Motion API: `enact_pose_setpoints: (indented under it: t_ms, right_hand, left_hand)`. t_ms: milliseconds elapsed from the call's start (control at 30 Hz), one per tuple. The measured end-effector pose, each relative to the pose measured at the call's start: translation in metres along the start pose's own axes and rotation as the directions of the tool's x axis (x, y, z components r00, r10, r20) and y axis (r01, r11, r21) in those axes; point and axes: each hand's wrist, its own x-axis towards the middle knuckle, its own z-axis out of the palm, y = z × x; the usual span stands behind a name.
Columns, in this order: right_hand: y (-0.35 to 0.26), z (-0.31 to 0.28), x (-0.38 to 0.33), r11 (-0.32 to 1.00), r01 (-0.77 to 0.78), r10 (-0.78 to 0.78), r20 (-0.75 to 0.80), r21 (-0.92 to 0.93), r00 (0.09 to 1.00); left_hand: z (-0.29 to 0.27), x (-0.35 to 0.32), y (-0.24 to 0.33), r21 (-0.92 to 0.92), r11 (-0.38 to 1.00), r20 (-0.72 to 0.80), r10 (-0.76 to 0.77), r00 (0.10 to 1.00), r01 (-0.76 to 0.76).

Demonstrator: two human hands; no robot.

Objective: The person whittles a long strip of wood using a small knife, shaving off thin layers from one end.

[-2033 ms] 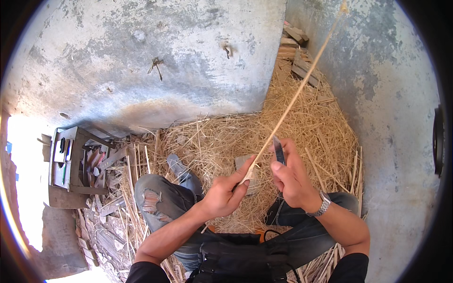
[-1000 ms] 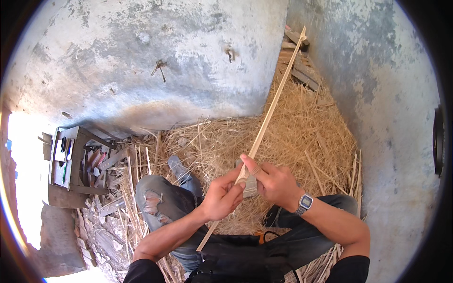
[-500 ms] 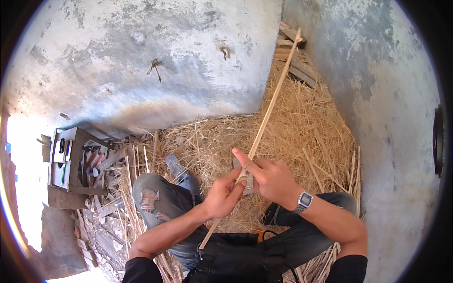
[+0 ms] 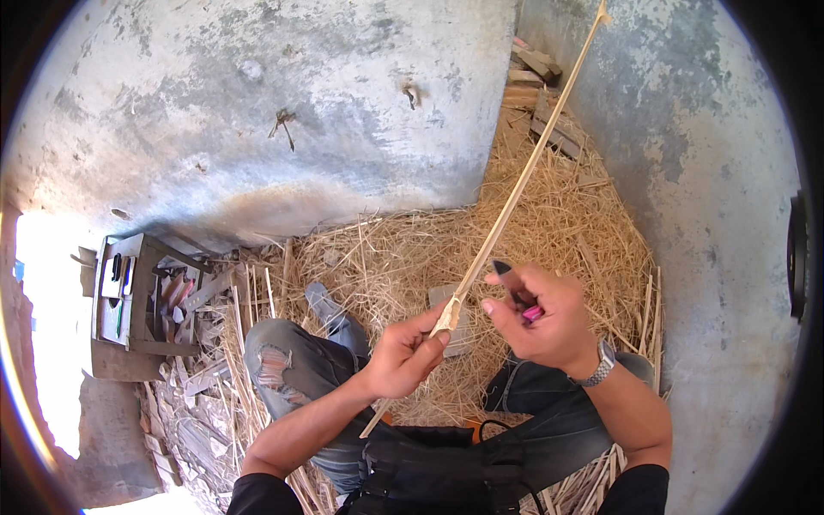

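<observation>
My left hand is closed round a long, pale bamboo strip, just below a rough knot-like swelling. The strip slants from near my lap up to the far right, its far end in front of the right wall. To the right of the strip is my right hand, curled round a small knife with a dark pointed tip and a pink part showing at the palm. The knife's tip is close to the strip, but a gap shows between them. Fingers hide most of its handle.
Straw and shavings cover the floor, with a grey block partly under my hands. A wooden stool-like stand at left holds pens. Wood pieces lie in the far corner. Walls rise ahead and right.
My right hand has come off the strip to the right and turned, so the knife now shows. The strip's far end has swung up and right. My left hand keeps its hold.
</observation>
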Motion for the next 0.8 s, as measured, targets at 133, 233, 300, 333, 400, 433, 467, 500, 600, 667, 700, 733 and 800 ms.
enact_pose_setpoints:
  t_ms: [133, 233, 300, 333, 400, 433, 467, 500, 600, 667, 700, 733, 800]
  right_hand:
    - [0.001, 0.015, -0.002, 0.998, 0.049, -0.051, -0.042, -0.039, 0.998]
    - [0.008, 0.02, -0.005, 0.99, 0.105, -0.111, -0.061, -0.092, 0.992]
    - [0.008, 0.021, -0.004, 0.98, 0.153, -0.162, -0.066, -0.124, 0.985]
    - [0.01, 0.022, -0.004, 0.975, 0.178, -0.188, -0.067, -0.133, 0.98]
    - [0.017, 0.026, -0.004, 0.962, 0.227, -0.24, -0.067, -0.154, 0.969]
    - [0.017, 0.027, -0.005, 0.963, 0.222, -0.233, -0.058, -0.15, 0.971]
    - [0.016, 0.028, -0.005, 0.965, 0.217, -0.226, -0.048, -0.146, 0.973]
    - [0.016, 0.029, -0.006, 0.967, 0.211, -0.218, -0.038, -0.141, 0.975]
    - [0.021, 0.033, -0.008, 0.95, 0.226, -0.226, 0.025, -0.217, 0.974]
    - [0.02, 0.037, -0.01, 0.937, 0.262, -0.248, 0.087, -0.232, 0.965]
    - [0.019, 0.039, -0.012, 0.93, 0.279, -0.258, 0.117, -0.24, 0.959]
    - [0.019, 0.041, -0.015, 0.941, 0.264, -0.242, 0.125, -0.212, 0.962]
    - [0.019, 0.047, -0.02, 0.96, 0.232, -0.21, 0.144, -0.156, 0.967]
  left_hand:
    - [0.001, 0.001, 0.0, 0.139, 0.99, -0.026, 0.043, 0.999, -0.039]
    - [0.0, 0.001, -0.002, 0.22, 0.974, -0.024, 0.057, 0.998, -0.05]
    - [-0.001, 0.002, -0.003, 0.263, 0.963, -0.016, 0.062, 0.998, -0.056]
    - [-0.001, 0.001, -0.003, 0.278, 0.959, -0.017, 0.063, 0.998, -0.055]
    - [-0.001, 0.001, -0.003, 0.309, 0.949, -0.02, 0.065, 0.998, -0.056]
    - [-0.001, 0.0, -0.003, 0.328, 0.943, -0.018, 0.072, 0.997, -0.062]
    - [-0.002, 0.0, -0.004, 0.346, 0.936, -0.015, 0.078, 0.997, -0.068]
    - [-0.002, 0.0, -0.004, 0.364, 0.929, -0.013, 0.084, 0.996, -0.073]
    - [-0.001, 0.0, -0.003, 0.379, 0.923, -0.008, 0.08, 0.997, -0.071]
    - [-0.001, 0.001, -0.001, 0.298, 0.954, -0.051, 0.035, 0.998, -0.018]
    - [-0.001, 0.001, 0.001, 0.256, 0.967, -0.069, 0.011, 0.998, 0.007]
    - [-0.002, 0.002, 0.004, 0.181, 0.983, -0.086, -0.009, 0.996, 0.025]
    - [-0.005, 0.003, 0.009, 0.029, 0.998, -0.116, -0.053, 0.992, 0.057]
